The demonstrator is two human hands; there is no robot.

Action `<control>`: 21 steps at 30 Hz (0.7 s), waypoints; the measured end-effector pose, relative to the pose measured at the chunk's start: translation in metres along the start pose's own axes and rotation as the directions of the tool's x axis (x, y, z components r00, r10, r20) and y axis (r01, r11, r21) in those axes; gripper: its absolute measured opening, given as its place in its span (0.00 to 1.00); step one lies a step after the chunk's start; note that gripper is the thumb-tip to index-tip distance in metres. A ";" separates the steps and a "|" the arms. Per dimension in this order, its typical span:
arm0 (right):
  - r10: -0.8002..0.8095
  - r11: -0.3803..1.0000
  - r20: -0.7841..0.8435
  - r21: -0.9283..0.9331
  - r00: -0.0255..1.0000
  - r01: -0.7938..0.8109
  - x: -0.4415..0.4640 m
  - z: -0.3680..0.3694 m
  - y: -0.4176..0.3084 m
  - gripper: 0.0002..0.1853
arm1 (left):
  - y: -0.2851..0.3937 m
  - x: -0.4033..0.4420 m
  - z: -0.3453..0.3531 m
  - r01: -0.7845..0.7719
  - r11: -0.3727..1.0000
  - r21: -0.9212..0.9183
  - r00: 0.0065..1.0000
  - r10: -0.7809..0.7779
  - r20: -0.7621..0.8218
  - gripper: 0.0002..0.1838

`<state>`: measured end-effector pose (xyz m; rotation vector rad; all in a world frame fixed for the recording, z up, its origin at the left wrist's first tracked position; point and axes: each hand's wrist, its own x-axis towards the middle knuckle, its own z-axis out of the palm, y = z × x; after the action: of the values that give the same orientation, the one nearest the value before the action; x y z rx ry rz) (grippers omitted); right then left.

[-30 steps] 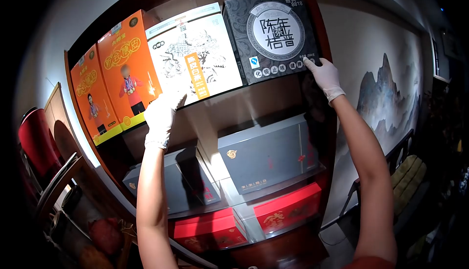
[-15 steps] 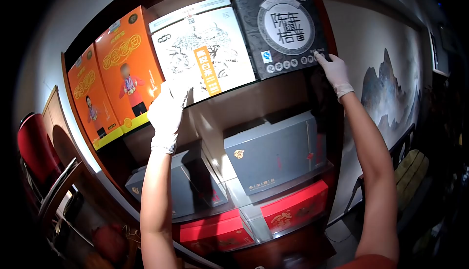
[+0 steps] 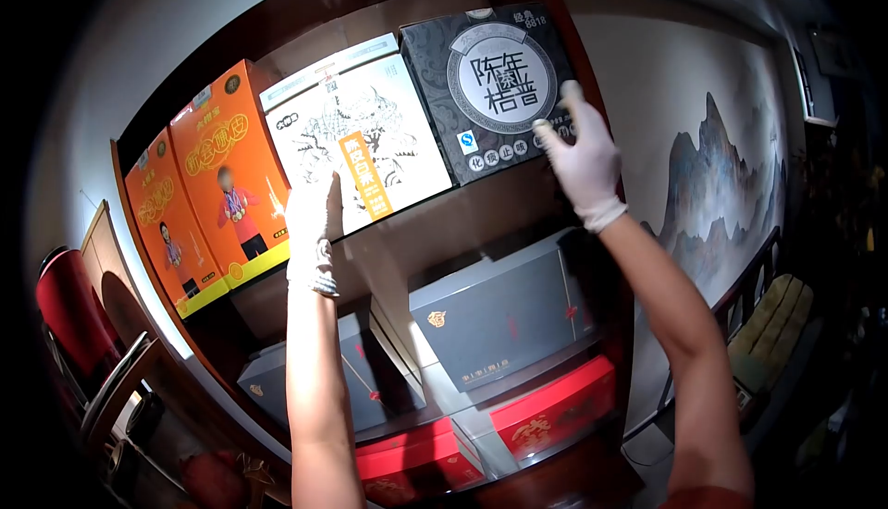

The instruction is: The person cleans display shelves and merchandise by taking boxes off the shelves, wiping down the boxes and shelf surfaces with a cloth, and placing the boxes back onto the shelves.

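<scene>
On the upper shelf a white box (image 3: 314,121) with an orange label stands between an orange box (image 3: 231,167) and a black box (image 3: 435,65) with a round emblem. My left hand (image 3: 313,227), in a white glove, is at the lower left of the white box; glare blurs its fingers, and whether it touches the box is unclear. My right hand (image 3: 585,158), also gloved, is before the black box's lower right corner with thumb and fingers apart and nothing between them.
Below are grey boxes (image 3: 499,315) and, lower still, red boxes (image 3: 555,407). A second, narrower orange box (image 3: 162,213) stands at the far left. A mountain painting (image 3: 712,176) covers the right wall, with a cushioned chair (image 3: 772,324) beneath. A red rounded object (image 3: 79,310) is at left.
My right hand has come off the black box's lower right edge and spread its fingers. My left hand stays by the white box, its fingers now pointing more upward. The view has shifted slightly.
</scene>
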<state>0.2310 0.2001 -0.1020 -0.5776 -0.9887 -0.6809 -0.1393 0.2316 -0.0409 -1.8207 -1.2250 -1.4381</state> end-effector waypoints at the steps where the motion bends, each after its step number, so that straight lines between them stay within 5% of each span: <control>1: -0.052 0.992 0.091 0.118 0.995 0.041 -0.004 0.001 -0.022 0.19 | -0.008 0.000 0.007 -0.146 0.989 -0.036 0.984 0.142 -0.110 0.17; 2: -0.110 0.969 0.181 0.238 0.977 0.065 -0.011 0.004 -0.040 0.15 | 0.003 -0.007 0.006 -0.200 0.964 -0.176 0.963 0.160 -0.218 0.18; 3: -0.504 0.862 0.280 0.098 0.817 0.498 -0.018 0.012 -0.049 0.12 | 0.013 -0.013 0.005 -0.276 0.914 -0.297 0.930 0.176 -0.323 0.19; 4: -0.303 0.945 0.451 0.256 0.839 0.204 -0.033 0.020 -0.069 0.12 | 0.016 -0.017 0.003 -0.185 0.966 -0.180 0.937 0.118 -0.329 0.20; 5: -0.086 0.979 0.638 0.195 0.765 -0.053 -0.040 0.029 -0.088 0.15 | 0.017 -0.023 0.004 -0.087 0.994 -0.065 0.941 0.061 -0.333 0.20; 7: 0.047 0.992 0.746 0.041 0.665 -0.117 -0.045 0.047 -0.090 0.18 | 0.012 -0.025 0.013 0.024 0.995 0.094 0.933 0.011 -0.361 0.23; 8: -0.042 0.993 0.681 0.108 0.731 -0.044 -0.051 0.062 -0.074 0.18 | 0.027 -0.026 0.005 0.105 0.994 0.036 0.945 -0.089 -0.316 0.23; 10: 0.075 0.997 0.810 -0.058 0.581 -0.048 -0.041 0.057 -0.077 0.18 | 0.014 -0.025 0.007 0.117 0.977 0.178 0.942 -0.052 -0.332 0.24; 12: -0.036 0.960 0.592 0.245 0.805 -0.137 -0.054 0.053 -0.063 0.14 | 0.042 -0.050 -0.006 0.133 0.941 -0.313 0.899 -0.247 -0.361 0.22; 14: 0.082 0.941 0.275 0.294 0.958 -0.166 -0.044 0.041 -0.035 0.15 | 0.072 -0.068 -0.010 -0.163 0.962 -0.220 0.788 -0.008 -0.616 0.19; 15: 0.228 0.916 0.171 0.297 0.959 -0.270 -0.028 0.029 -0.022 0.18 | 0.095 -0.076 -0.014 -0.249 0.933 -0.259 0.794 0.043 -0.607 0.16; 16: 0.454 0.871 0.176 0.121 0.874 -0.476 -0.010 0.013 -0.008 0.24 | 0.109 -0.078 -0.009 -0.231 0.865 -0.445 0.895 0.010 -0.445 0.15; 17: 0.456 0.890 0.071 -0.057 0.887 -0.453 0.002 0.004 0.014 0.32 | 0.126 -0.074 -0.007 -0.035 0.869 -0.493 0.989 -0.039 -0.139 0.16; 18: 0.432 0.883 0.033 -0.217 0.901 -0.415 0.006 0.006 0.047 0.39 | 0.144 -0.063 -0.005 0.164 0.865 -0.474 0.980 -0.089 0.178 0.19; 19: 0.487 0.849 0.101 -0.286 0.867 -0.444 0.011 0.002 0.064 0.36 | 0.162 -0.050 0.004 0.228 0.930 -0.289 0.936 -0.127 0.329 0.24; 20: 0.530 0.846 0.354 -0.279 0.771 -0.454 0.022 -0.009 0.069 0.34 | 0.173 -0.039 0.015 0.257 0.962 -0.090 0.869 -0.189 0.457 0.28; 21: 0.534 0.845 0.411 -0.269 0.739 -0.461 0.019 -0.006 0.082 0.33 | 0.154 -0.031 0.047 0.037 0.999 0.038 0.956 -0.047 0.290 0.30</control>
<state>0.3023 0.2450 -0.0981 -1.1373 -1.1696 -0.1174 0.0170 0.1888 -0.0638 -2.0484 -1.4268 -1.1930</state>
